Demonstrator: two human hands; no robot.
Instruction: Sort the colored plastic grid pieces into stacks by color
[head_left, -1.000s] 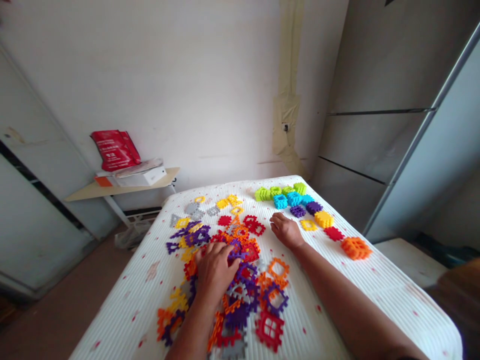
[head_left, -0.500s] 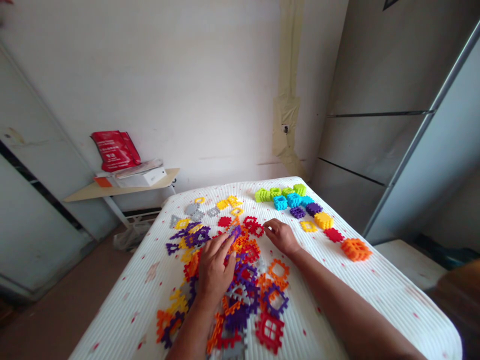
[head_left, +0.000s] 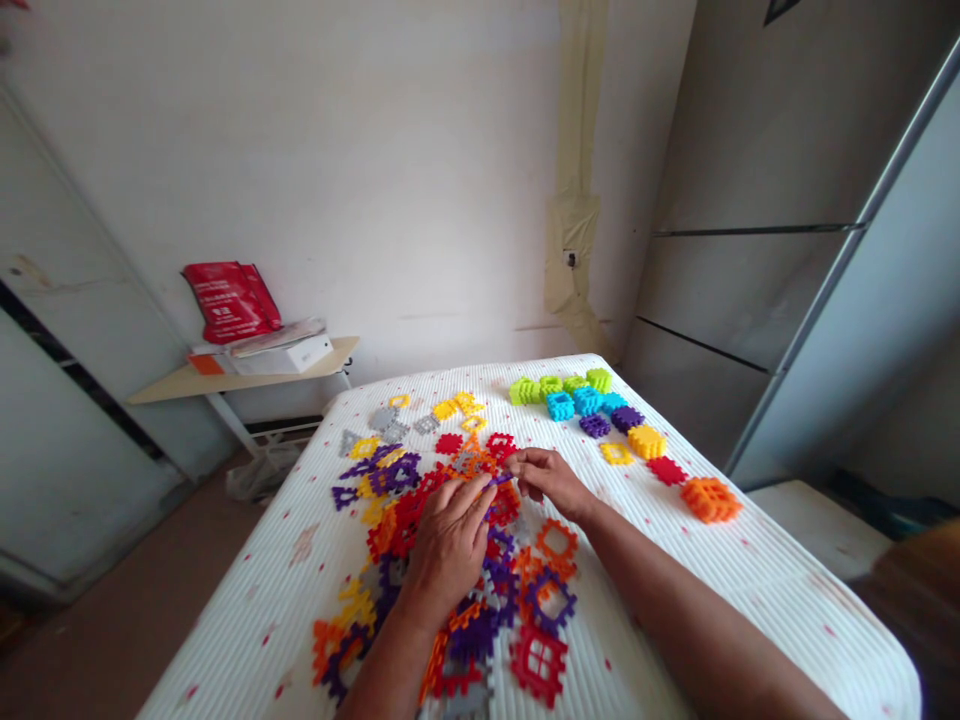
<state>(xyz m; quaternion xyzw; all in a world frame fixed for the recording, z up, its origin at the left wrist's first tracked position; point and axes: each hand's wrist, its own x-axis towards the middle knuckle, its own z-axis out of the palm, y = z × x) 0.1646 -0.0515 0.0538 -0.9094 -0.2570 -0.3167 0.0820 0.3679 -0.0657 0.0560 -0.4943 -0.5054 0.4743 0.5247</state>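
Observation:
Many flat interlocking plastic tiles, purple, orange, red, yellow and grey, lie in a loose pile point(head_left: 450, 560) on a white ribbed table top point(head_left: 697, 580). My left hand point(head_left: 450, 540) hovers over the pile and pinches a small purple tile point(head_left: 501, 479) between thumb and fingers. My right hand point(head_left: 551, 480) meets it from the right, its fingertips closed on the same purple tile. A red tile with a cross window point(head_left: 538, 660) lies nearest to me.
Built cubes stand in a row at the far right: green point(head_left: 559, 384), blue point(head_left: 586, 400), purple point(head_left: 611, 420), yellow point(head_left: 646, 440), red point(head_left: 667, 468), orange point(head_left: 709, 497). A side shelf point(head_left: 247, 372) with a red bag point(head_left: 231, 298) stands at the left wall.
My left hand lifted a purple tile from the pile and moved right. My right hand came left from beside the cubes and now touches the same tile.

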